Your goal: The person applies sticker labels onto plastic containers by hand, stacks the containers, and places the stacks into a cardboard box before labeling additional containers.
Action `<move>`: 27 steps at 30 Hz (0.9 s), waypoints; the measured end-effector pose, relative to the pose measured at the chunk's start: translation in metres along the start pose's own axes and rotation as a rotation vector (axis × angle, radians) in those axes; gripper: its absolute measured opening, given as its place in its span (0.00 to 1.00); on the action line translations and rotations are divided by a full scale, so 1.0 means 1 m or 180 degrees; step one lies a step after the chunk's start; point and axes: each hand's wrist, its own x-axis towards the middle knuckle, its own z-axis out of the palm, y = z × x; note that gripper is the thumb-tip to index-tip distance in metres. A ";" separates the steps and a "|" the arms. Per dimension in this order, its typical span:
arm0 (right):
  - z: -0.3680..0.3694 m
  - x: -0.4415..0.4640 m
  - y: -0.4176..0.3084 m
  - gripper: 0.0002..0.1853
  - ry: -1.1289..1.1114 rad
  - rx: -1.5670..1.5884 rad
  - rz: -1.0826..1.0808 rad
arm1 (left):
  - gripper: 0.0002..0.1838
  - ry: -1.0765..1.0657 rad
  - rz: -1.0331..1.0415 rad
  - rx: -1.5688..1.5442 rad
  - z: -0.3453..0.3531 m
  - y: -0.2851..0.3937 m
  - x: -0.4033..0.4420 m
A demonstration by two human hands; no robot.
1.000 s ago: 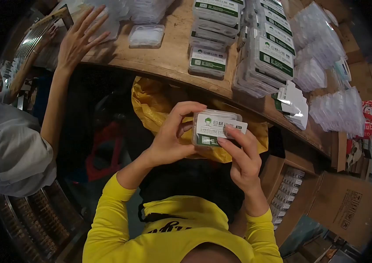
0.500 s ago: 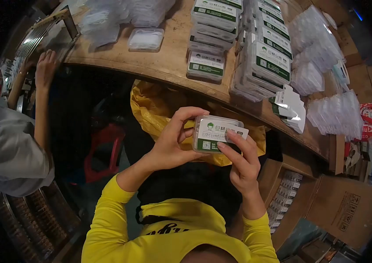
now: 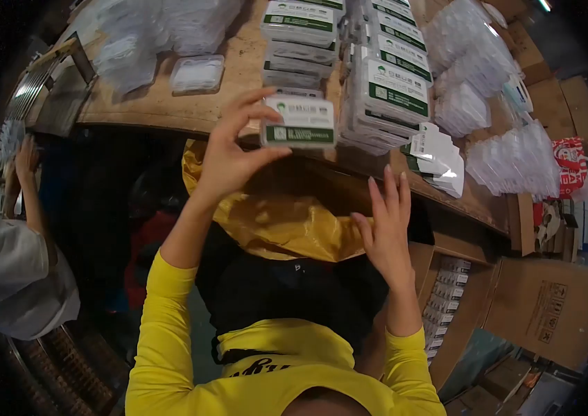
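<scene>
Here's the left hand (image 3: pixel 230 154), pinching the labelled case (image 3: pixel 301 128) between thumb and fingers, tilted up so its white-and-green card shows. That case is up at the front edge of the wooden surface (image 3: pixel 134 107), partly covering another labelled case (image 3: pixel 299 91) behind it. The right hand (image 3: pixel 389 232) is open and holding nothing, fingers spread and pointing up, by the yellow bag (image 3: pixel 273 225) below the edge. Just beyond the left hand's case rises one stack of labelled cases (image 3: pixel 299 28), with a broader stack (image 3: pixel 394 87) to its right. Loose cards (image 3: pixel 436 159) lie fanned beside that one, then a row of clear cases (image 3: pixel 516 163). Over to the left, a single clear case (image 3: pixel 197 73) lies flat. Down right, an open carton (image 3: pixel 478 298) holds rows of packed cases (image 3: pixel 444 305), and a co-worker (image 3: pixel 23 270) is at far left.
</scene>
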 end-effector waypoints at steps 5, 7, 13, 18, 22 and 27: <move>-0.005 0.026 0.059 0.17 0.0732 -0.0336 0.0225 | 0.16 0.0307 0.0311 0.1366 0.004 -0.029 0.027; -0.006 0.040 0.082 0.17 0.0861 -0.0677 0.0204 | 0.16 0.0474 0.0550 0.1959 0.008 -0.017 0.013; -0.001 0.057 0.113 0.12 0.0945 -0.1533 -0.0718 | 0.14 0.0231 0.0481 0.1808 0.027 0.009 -0.037; -0.004 0.053 0.107 0.09 0.0740 -0.1416 -0.0551 | 0.11 -0.0101 -0.0049 0.1171 0.045 0.019 -0.064; -0.016 0.041 0.089 0.10 0.1182 -0.1124 -0.0635 | 0.10 -0.0534 -0.0469 0.0050 0.059 0.018 -0.075; -0.022 0.002 0.023 0.12 0.1398 -0.0731 -0.0759 | 0.07 -0.0891 -0.2160 -0.2446 0.087 0.032 -0.078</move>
